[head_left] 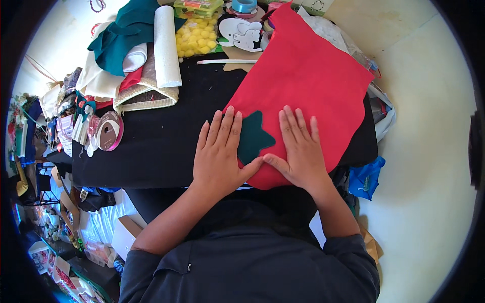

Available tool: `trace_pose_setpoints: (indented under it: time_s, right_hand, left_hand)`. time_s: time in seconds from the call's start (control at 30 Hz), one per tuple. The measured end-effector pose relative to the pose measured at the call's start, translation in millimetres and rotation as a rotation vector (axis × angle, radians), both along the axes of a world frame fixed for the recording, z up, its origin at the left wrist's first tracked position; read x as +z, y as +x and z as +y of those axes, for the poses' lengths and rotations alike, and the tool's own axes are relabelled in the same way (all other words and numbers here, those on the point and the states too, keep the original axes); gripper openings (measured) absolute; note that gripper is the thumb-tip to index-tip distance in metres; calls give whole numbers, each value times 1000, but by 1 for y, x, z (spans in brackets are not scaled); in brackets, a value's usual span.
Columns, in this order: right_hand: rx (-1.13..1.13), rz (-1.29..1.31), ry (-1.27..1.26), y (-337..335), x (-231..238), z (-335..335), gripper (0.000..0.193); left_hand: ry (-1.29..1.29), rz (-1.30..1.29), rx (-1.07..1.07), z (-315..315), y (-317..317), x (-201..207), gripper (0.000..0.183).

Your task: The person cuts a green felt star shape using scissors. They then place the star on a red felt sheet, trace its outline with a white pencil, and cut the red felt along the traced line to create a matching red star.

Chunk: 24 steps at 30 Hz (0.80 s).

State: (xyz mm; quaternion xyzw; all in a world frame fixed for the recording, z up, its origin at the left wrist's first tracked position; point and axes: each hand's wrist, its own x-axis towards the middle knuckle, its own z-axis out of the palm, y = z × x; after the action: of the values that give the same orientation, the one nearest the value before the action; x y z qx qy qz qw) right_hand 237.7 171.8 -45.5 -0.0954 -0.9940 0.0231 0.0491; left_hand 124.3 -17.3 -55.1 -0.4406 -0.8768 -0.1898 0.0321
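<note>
A large sheet of red felt (313, 70) lies spread over the right part of the black table. On its near left part rests a dark green star-shaped felt piece (255, 136). My left hand (218, 151) lies flat, fingers stretched out, across the left side of the star and the felt's edge, hiding part of the star. To the right of the star, my right hand (302, 149) is pressed flat on the red felt with its fingers a little apart. My two thumbs nearly meet just below the star. Neither hand grips anything.
The black table (151, 146) shows bare cloth to the left. Toward the back stand a white foam roll (166, 48), a bag of yellow pompoms (197, 38), white animal cutouts (240, 34) and green fabric (126, 38). A ribbon spool (109, 131) sits at the left. A wall (424, 126) borders the right.
</note>
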Motion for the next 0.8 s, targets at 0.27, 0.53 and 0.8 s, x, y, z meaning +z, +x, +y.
trace_pose_setpoints:
  time_s: [0.27,0.53,0.8]
  right_hand:
    - [279,-31,-129,2,6,-17,99]
    - [262,-14,-115,2,4,-17,102]
    - [247,-15,-110,1,6,-18,102]
  left_hand:
    - [3,-20,-23,-4,-2,4,101]
    - [-74,55,49,-34,-17,3,69]
    - [311,-106,47,-34,-20,10,52]
